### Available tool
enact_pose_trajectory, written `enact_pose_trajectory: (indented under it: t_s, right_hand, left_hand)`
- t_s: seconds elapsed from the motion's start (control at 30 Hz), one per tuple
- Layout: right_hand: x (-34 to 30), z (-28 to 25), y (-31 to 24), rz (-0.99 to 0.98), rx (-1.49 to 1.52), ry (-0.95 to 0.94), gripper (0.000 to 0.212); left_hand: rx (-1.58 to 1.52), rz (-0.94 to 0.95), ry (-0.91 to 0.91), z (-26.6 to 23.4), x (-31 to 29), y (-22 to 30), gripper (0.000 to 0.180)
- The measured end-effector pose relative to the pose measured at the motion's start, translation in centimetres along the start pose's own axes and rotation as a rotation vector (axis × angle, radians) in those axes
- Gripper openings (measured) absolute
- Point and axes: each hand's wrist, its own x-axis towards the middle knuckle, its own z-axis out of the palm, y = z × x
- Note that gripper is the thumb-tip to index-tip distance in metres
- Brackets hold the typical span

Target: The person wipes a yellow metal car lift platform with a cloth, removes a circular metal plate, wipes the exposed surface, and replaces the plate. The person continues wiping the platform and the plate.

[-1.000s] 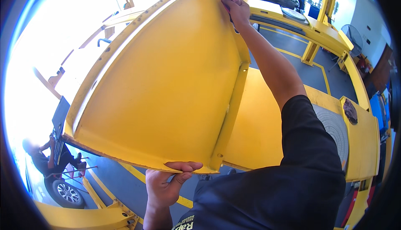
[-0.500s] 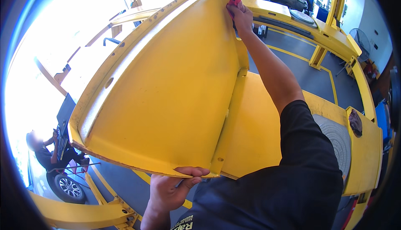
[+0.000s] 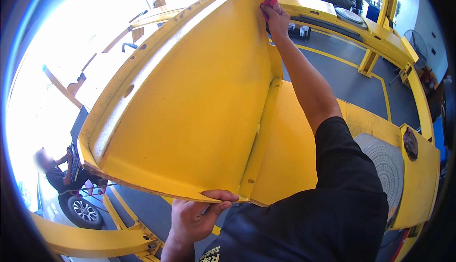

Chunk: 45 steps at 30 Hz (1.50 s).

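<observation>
A large yellow metal ramp plate (image 3: 185,105) stands tilted up in front of me, its flanged edge worn and rust-spotted. At its lower edge, my left hand (image 3: 199,217) pinches the rim between thumb and fingers. My right hand (image 3: 276,20) reaches to the far upper corner, its fingers closed on a red cloth (image 3: 267,14) held against the plate's right edge. Part of the cloth is hidden by the fingers. Beside the plate, a flat yellow platform (image 3: 289,152) extends to the right under my arm.
A round grey turntable plate (image 3: 380,167) sits in the platform at right, with a dark crumpled rag (image 3: 409,144) beyond it. Yellow lift beams (image 3: 342,19) run across the back. At left, a person (image 3: 59,171) sits by a car wheel (image 3: 84,212).
My right hand and the red cloth have shifted very slightly along the plate's upper right edge. The left hand keeps its hold. The whole view has turned a little.
</observation>
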Motion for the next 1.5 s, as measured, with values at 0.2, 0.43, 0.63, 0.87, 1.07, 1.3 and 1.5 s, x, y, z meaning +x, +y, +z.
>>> enact_pose_trajectory:
  t_s: [0.2, 0.43, 0.63, 0.87, 1.07, 1.3, 1.5]
  right_hand:
    - [-1.0, -0.2, -0.6, 0.015, -0.011, -0.028, 0.027]
    - [0.5, -3.5, -1.6, 0.033, 0.030, -0.117, 0.030]
    - [-0.2, -5.8, -7.1, 0.306, -0.464, -0.303, 0.036]
    - [0.5, -9.9, -16.9, -0.031, -1.015, -0.282, 0.046]
    - [-5.9, -4.2, -28.6, 0.219, -0.319, -0.649, 0.049]
    - [-14.0, -3.1, -36.0, 0.392, -0.501, -0.645, 0.043]
    - [-19.5, -2.1, -37.6, 0.423, -0.109, -0.532, 0.037]
  left_hand:
    - [0.068, 0.001, -0.026, -0.2, -0.2, 0.2, 0.008]
    - [0.187, 0.087, -0.143, 0.3, 0.6, 1.7, 0.007]
    - [0.243, 0.130, -0.146, 1.4, 0.2, 2.0, 0.008]
    - [0.286, 0.178, -0.112, 2.0, 0.1, 1.5, 0.010]
    - [0.310, 0.214, -0.105, 2.1, -0.5, 1.1, 0.013]
    - [0.311, 0.305, -0.115, 3.2, -0.5, 2.0, 0.012]
    - [0.373, 0.353, -0.159, 3.6, -0.8, 1.2, 0.013]
